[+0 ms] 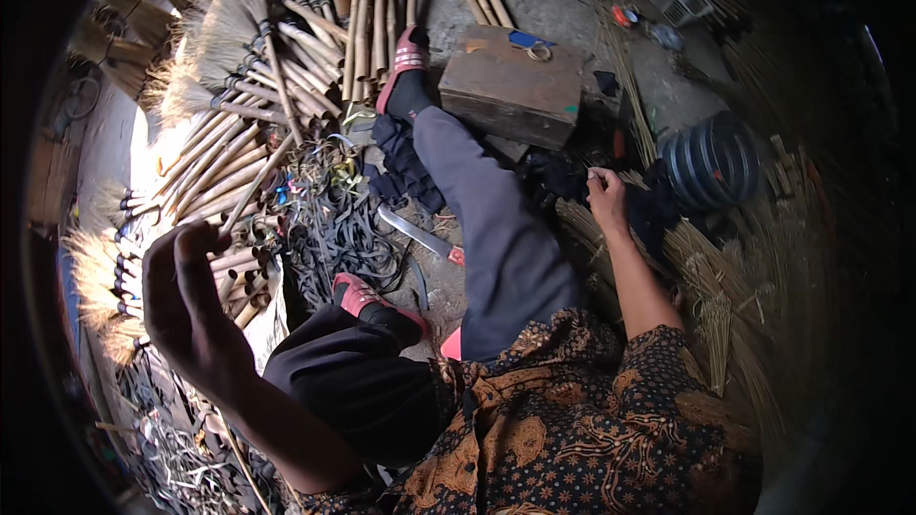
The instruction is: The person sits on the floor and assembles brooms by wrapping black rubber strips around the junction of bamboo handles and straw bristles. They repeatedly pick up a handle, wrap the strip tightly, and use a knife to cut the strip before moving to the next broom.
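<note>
Head view: looking down on a seated person's lap, outstretched leg and the cluttered floor (pixel 439 278).
Left hand: raised at the left (pixel 191 300), fingers curled; I cannot tell whether they grip anything.
Stick: a thin one (pixel 258 186) slants among the brooms, its lower end just by the left fingertips; contact is unclear.
Right hand: beyond the right knee (pixel 608 198), fingertips drawn close together as in a pinch; I cannot tell what, if anything, is between them.
Black cloth: a dark heap (pixel 556 176) just beside the right fingertips, below the box.
Brooms: many (pixel 215 157), stacked at the left, pale handles pointing inward.
Knife: lying on the floor between the legs (pixel 412 229), red handle toward the lap.
Strips: a black tangle (pixel 334 229) left of the knife.
Box: wooden (pixel 510 81), near the outstretched foot, a tape roll (pixel 539 53) on top.
Coil: bluish rings (pixel 711 162), right of the right hand.
Straw: bundles (pixel 711 267) along the right.
</note>
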The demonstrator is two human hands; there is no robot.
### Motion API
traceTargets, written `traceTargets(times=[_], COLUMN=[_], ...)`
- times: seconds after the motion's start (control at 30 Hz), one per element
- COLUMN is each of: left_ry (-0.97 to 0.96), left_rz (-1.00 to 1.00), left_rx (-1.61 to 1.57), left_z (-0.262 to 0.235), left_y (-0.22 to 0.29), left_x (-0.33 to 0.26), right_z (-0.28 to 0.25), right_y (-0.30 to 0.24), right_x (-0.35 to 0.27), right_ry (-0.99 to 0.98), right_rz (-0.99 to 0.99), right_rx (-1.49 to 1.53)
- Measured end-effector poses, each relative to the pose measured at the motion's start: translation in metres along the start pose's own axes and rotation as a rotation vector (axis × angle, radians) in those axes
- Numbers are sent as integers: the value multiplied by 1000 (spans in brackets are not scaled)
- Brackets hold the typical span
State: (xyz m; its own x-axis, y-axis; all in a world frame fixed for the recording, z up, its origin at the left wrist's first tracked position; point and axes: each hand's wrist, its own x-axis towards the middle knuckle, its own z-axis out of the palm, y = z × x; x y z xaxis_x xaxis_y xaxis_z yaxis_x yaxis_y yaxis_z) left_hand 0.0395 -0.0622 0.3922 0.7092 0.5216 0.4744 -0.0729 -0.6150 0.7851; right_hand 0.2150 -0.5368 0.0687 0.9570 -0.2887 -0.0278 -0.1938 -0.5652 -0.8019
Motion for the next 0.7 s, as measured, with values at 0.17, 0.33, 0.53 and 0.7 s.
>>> traceTargets(times=[0.17, 0.33, 0.53, 0.7], left_ry=[-55, -138, -230, -248], left_rz=[-60, -108, -127, -133], left_rx=[65, 98, 105, 14], left_z=[5, 25, 39, 40], left_y=[-17, -21, -17, -13], left_x=[1, -3, -4, -4], right_z=[-11, 35, 65, 115], right_y=[51, 76, 80, 44], right_x=[-31, -28, -3, 4], right_ry=[4, 15, 22, -185], right_rz=[117, -55, -88, -260], right_rx=[-147, -172, -265, -119])
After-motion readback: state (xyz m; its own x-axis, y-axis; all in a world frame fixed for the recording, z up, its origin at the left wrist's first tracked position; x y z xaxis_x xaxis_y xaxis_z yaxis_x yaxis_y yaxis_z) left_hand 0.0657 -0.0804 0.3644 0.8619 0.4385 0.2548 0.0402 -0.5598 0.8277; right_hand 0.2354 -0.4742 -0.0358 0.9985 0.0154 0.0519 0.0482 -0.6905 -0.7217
